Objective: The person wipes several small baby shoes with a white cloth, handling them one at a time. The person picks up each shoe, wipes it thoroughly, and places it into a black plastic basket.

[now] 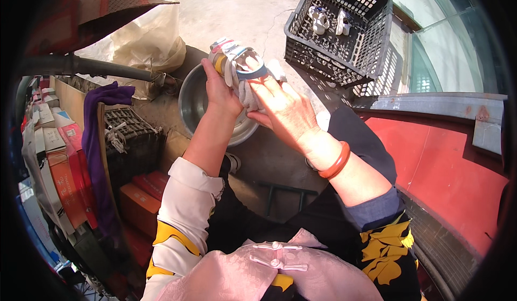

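My left hand (221, 89) grips a small strapped shoe (231, 56), white with blue, yellow and pink parts, from its left side. On the right, my right hand (284, 107) presses a grey cloth (247, 95) against the shoe, with some fingers at its blue-edged opening. How far the fingers reach inside is hidden. Below both hands stands a round metal basin (190, 99), partly covered by my arms. Something white (276, 70) shows just beyond my right hand; what it is cannot be told.
A black plastic crate (337, 58) at the upper right holds white shoes (319, 20). Stacked boxes (62, 171) and a purple cloth (91, 139) are at the left, near a metal pole (113, 68). A translucent plastic bag (161, 46) lies behind the basin. A red panel (436, 155) stands right.
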`<state>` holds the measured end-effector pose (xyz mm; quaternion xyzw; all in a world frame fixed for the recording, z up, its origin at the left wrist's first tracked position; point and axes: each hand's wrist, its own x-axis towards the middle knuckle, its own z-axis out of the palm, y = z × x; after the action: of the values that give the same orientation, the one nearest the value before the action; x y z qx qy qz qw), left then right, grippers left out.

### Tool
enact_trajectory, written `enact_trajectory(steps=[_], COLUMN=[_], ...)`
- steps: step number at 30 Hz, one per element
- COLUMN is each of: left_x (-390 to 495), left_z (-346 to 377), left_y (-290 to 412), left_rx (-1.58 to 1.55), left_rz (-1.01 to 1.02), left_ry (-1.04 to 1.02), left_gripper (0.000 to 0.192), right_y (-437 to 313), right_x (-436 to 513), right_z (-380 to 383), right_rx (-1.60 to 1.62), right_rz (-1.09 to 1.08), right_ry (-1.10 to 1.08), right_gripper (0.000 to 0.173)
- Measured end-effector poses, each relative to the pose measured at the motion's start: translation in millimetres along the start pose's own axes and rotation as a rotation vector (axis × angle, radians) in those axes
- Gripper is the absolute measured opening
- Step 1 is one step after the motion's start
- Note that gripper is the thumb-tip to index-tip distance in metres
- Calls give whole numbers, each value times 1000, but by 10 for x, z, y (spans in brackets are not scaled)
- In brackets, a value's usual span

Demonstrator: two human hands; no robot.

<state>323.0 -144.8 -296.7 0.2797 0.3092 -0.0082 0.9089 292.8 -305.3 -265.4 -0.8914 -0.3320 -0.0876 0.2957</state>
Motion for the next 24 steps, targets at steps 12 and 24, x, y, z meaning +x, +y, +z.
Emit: enact_trajectory(steps=[12, 24], left_x=[-163, -270], left_z=[-103, -146], left_y=[83, -167], left_rx=[192, 486], left_rz=[-143, -21], left_ry=[-193, -127], left_gripper=[77, 80], right_y=[12, 2], right_x=[-89, 106], right_z=[-79, 24], right_rx=[481, 84], right_rz=[75, 194], right_ry=[-317, -419], right_gripper=[81, 74])
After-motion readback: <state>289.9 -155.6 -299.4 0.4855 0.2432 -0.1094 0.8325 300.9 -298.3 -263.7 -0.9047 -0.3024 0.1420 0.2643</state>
